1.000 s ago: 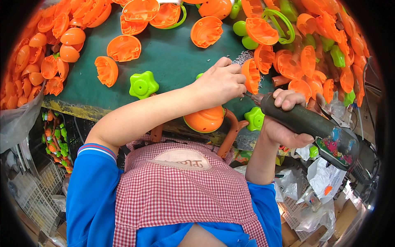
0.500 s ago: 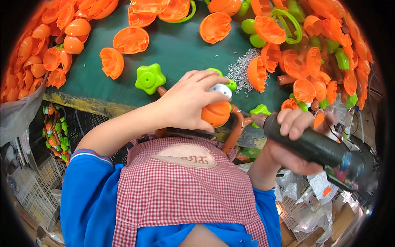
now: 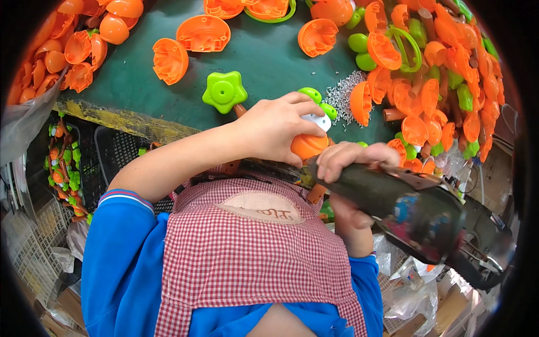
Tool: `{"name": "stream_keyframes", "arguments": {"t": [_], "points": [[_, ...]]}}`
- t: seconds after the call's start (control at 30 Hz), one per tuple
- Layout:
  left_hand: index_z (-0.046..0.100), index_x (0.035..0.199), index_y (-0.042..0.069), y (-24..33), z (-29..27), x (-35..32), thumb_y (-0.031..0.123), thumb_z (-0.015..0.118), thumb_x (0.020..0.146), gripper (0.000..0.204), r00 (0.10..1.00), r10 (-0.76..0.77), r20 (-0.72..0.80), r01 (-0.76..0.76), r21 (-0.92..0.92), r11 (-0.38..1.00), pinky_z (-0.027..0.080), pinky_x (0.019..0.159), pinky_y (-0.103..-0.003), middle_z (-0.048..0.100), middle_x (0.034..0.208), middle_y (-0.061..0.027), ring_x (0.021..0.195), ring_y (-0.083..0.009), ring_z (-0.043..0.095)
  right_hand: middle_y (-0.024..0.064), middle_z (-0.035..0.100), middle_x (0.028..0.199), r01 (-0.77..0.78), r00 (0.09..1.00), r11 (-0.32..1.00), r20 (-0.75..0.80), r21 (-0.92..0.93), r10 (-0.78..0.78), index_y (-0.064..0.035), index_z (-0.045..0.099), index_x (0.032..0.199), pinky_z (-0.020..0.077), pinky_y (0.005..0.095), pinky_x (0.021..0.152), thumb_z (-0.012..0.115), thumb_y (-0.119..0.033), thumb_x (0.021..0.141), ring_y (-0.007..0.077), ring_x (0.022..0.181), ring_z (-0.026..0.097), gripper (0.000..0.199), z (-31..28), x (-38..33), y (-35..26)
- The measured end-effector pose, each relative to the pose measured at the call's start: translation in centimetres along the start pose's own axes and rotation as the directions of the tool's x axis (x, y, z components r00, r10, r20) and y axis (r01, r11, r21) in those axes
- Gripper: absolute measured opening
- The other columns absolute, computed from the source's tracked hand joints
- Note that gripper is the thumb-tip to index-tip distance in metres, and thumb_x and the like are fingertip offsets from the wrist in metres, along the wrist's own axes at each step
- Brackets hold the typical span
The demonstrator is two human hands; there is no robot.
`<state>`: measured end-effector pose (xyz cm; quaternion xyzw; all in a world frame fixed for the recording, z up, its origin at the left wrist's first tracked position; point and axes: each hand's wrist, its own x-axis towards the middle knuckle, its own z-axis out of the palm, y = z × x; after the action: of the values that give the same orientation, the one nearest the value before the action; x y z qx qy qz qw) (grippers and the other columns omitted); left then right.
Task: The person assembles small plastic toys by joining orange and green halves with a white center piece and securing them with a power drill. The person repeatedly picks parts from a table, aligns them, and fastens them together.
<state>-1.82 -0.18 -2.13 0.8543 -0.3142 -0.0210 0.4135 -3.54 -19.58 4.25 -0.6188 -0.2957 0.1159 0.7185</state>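
My left hand (image 3: 281, 126) is wrapped over a small toy's rounded orange body (image 3: 309, 147) at the bench edge. A white piece (image 3: 319, 121) and green oval pieces (image 3: 310, 95) show by its fingertips. From behind the wrist, a brown stem leads to a green star-shaped knob (image 3: 224, 92). In my right hand (image 3: 351, 163) is a dark power screwdriver (image 3: 404, 208), held slanting with its front end close to the orange body. My fingers partly cover that end, so contact cannot be made out.
Small silver screws (image 3: 345, 92) lie heaped on the green tabletop (image 3: 269, 62). Orange half shells (image 3: 203, 33) are scattered toward the back. A dense pile of orange and green parts (image 3: 415, 101) fills the right. Multicoloured parts (image 3: 67, 168) sit below the bench at left, beside a black crate (image 3: 120, 151).
The screwdriver's front end has swung left and closer to the orange body, and my right hand now covers its nose. The bench things appear shifted as the view moved.
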Motion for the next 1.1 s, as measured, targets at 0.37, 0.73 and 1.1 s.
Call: {"name": "stream_keyframes", "arguments": {"t": [0.37, 0.73, 1.1], "points": [[0.072, 0.108, 0.022, -0.3, 0.0, -0.2, 0.038, 0.084, 0.058, 0.054, 1.000, -0.003, -0.007, 0.003, -0.029, 1.000, 0.057, 0.080, -0.042, 0.059, 0.128, -0.0023, 0.122, -0.0279, 0.052, 0.0093, 0.059, 0.070, -0.016, 0.964, 0.970, 0.263, 0.245, -0.050, -0.0072, 0.039, 0.131, 0.0481, 0.0370, 0.061, 0.075, -0.056, 0.078, 0.0234, 0.061, 0.058, 0.081, -1.1, 1.9, 1.9], [0.070, 0.090, 0.007, -1.3, -2.2, 3.2, 0.019, 0.071, 0.078, 0.016, 0.965, -0.084, -0.248, 0.140, 0.219, 0.966, 0.052, 0.075, -0.036, 0.063, 0.095, -0.0046, 0.089, -0.0243, 0.060, 0.0122, 0.058, 0.080, 0.301, 0.832, 0.951, -0.508, 0.074, -0.224, 0.0004, 0.031, 0.131, 0.0499, 0.0362, 0.068, 0.062, -0.063, 0.084, 0.0212, 0.070, 0.058, 0.085, -6.5, 8.3, 8.3], [0.072, 0.078, 0.010, -3.9, -0.5, 4.9, 0.016, 0.075, 0.071, 0.011, 0.950, 0.019, -0.313, 0.036, 0.170, 0.985, 0.050, 0.074, -0.033, 0.066, 0.084, 0.0020, 0.082, -0.0197, 0.060, 0.0081, 0.056, 0.082, 0.409, 0.889, 0.883, -0.320, 0.231, -0.328, -0.0153, 0.031, 0.146, 0.0448, 0.0384, 0.073, 0.051, -0.081, 0.079, 0.0212, 0.073, 0.054, 0.096, -5.6, 8.4, 4.4]]}}
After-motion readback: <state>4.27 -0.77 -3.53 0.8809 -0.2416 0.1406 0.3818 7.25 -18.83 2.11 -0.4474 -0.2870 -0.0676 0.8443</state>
